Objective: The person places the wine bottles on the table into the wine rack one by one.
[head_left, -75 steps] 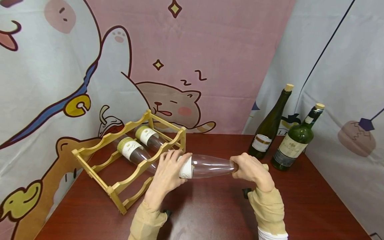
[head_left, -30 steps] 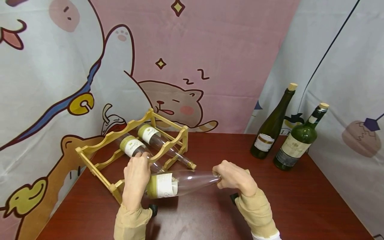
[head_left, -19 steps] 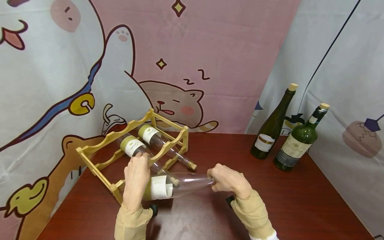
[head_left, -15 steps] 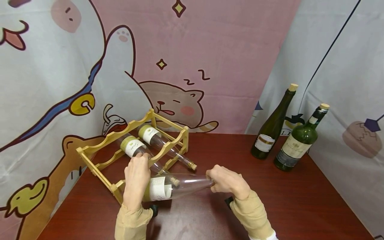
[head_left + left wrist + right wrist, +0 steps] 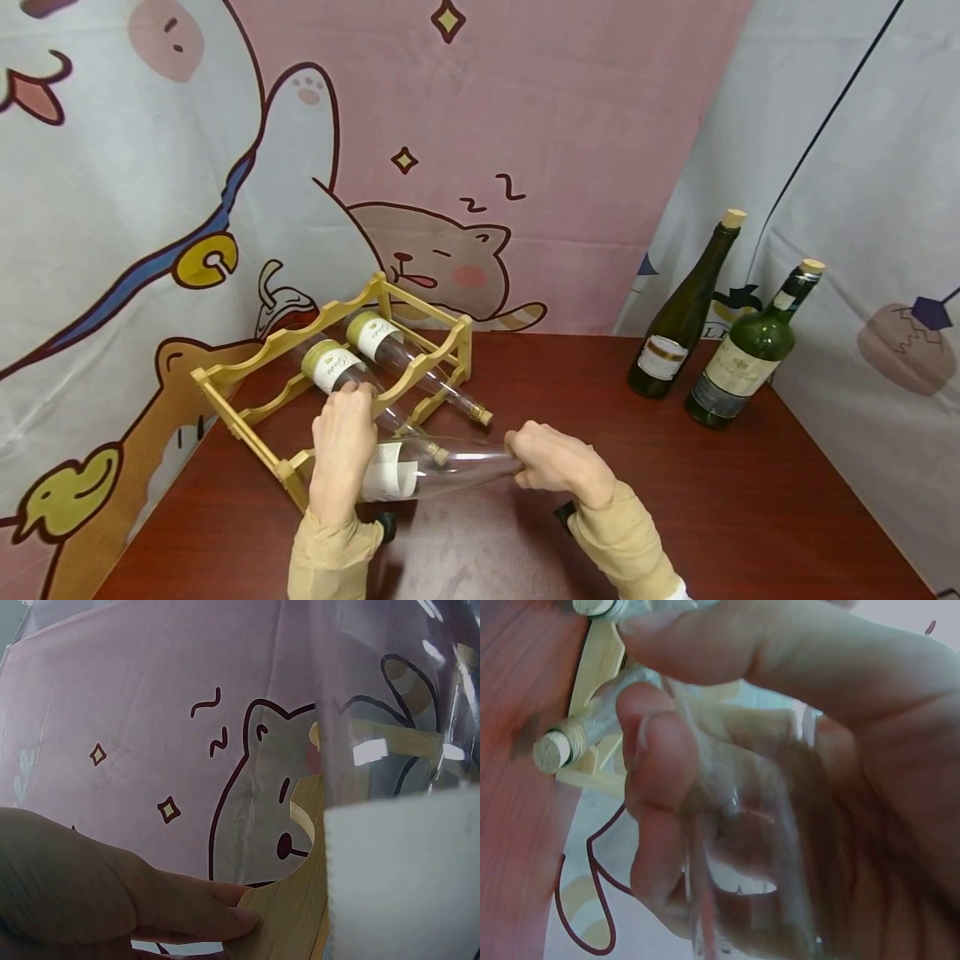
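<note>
My right hand curls round the neck of a clear wine bottle, which lies on its side, its labelled end behind my left hand at the rack's lower front. In the right wrist view the fingers wrap the clear glass. My left hand grips the front scalloped rail of the wooden wine rack; in the left wrist view the rack's rail sits between thumb and fingers, close beside the bottle's white label. Two clear corked bottles, one nearer and one farther, lie in the rack.
At the back right of the dark red table stand two corked bottles, a slim dark green one and a wider green one. A printed cartoon cloth hangs behind the table. The corked necks of the racked bottles stick out in front.
My right hand has pushed the held bottle leftward and slightly toward me, its labelled end passing behind my left hand. My left hand has left that bottle and taken hold of the rack.
</note>
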{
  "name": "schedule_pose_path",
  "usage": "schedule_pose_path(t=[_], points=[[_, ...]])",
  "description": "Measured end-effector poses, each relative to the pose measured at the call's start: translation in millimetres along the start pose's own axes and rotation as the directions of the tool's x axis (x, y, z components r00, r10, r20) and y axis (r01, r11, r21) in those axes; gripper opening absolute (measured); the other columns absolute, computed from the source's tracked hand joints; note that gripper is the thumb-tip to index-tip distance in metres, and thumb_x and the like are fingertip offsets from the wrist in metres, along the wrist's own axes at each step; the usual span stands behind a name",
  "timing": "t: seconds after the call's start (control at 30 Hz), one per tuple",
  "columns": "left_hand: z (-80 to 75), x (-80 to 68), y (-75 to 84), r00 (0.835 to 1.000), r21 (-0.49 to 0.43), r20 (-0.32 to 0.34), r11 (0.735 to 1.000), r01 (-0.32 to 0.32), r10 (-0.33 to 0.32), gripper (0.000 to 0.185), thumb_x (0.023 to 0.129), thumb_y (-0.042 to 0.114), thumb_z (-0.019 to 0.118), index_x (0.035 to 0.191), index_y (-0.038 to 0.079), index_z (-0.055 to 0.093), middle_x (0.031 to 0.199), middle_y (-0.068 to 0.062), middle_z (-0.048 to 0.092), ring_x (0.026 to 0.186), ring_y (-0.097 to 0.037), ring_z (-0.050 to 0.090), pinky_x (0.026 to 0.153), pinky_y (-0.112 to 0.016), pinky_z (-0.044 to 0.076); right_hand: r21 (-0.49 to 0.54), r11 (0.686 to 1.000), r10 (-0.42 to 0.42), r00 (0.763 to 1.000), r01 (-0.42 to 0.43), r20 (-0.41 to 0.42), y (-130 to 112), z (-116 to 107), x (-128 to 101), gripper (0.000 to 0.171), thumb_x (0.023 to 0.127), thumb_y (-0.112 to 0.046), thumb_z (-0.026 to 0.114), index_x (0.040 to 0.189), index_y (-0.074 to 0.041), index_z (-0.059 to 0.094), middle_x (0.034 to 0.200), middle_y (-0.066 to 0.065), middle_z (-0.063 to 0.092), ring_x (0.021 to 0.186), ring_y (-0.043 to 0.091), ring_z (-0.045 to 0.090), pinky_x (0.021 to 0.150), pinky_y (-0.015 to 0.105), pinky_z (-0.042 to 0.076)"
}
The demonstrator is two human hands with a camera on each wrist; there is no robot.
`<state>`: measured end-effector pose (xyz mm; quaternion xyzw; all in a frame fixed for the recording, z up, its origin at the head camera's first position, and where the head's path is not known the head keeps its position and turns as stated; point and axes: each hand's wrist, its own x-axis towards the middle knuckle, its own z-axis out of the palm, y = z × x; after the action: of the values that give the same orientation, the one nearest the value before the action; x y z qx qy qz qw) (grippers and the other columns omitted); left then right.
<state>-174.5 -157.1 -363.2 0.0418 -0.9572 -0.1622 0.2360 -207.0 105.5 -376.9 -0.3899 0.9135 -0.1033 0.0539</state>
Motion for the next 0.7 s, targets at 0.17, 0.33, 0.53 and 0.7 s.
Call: schedule_pose_path(t=[0.17,0.33,0.53,0.7], points=[[0.4,-0.1,0.7,1.0,0.005,-0.004,1.0,-0.003,0.003,0.019,0.076,-0.009,0.057,0.089,-0.001,0.068,0.082,-0.019,0.063,0.072,-0.045,0.062,0.053,-0.054,0.047,-0.004,1.0,-0.013,1.0,0.013,-0.018,-4.5,2.9,-2.3,0.021,0.066,-0.004,0.071,0.07,-0.009,0.05,0.058,-0.011,0.031,0.051,0.004,0.032,0.046,0.019,0.031],[-0.4,-0.6,0.3,1.0,0.006,0.0,1.0,-0.001,0.001,0.018,0.076,-0.01,0.057,0.088,-0.002,0.068,0.081,-0.019,0.062,0.072,-0.045,0.061,0.052,-0.055,0.046,-0.001,1.0,-0.029,0.999,0.029,-0.037,-7.5,7.1,-4.1,0.022,0.067,-0.005,0.07,0.07,-0.01,0.049,0.06,-0.012,0.024,0.052,0.005,0.028,0.045,0.019,0.027],[-0.9,-0.5,0.7,1.0,0.005,-0.007,1.0,-0.006,0.006,0.017,0.077,-0.01,0.055,0.085,-0.002,0.067,0.08,-0.02,0.062,0.072,-0.045,0.061,0.052,-0.055,0.046,0.021,0.999,-0.032,0.998,0.033,-0.056,-11.8,12.7,-3.9,0.023,0.069,-0.005,0.072,0.071,-0.01,0.049,0.06,-0.013,0.025,0.052,0.003,0.027,0.046,0.018,0.028],[-1.0,-0.1,1.7,1.0,0.003,0.0,1.0,-0.007,0.007,0.016,0.076,-0.01,0.055,0.084,-0.002,0.067,0.08,-0.019,0.062,0.073,-0.044,0.062,0.052,-0.055,0.047,0.023,0.999,-0.034,0.996,0.036,-0.08,-17.0,17.4,-2.3,0.024,0.069,-0.006,0.074,0.072,-0.009,0.05,0.059,-0.012,0.031,0.052,0.003,0.029,0.046,0.018,0.03]])
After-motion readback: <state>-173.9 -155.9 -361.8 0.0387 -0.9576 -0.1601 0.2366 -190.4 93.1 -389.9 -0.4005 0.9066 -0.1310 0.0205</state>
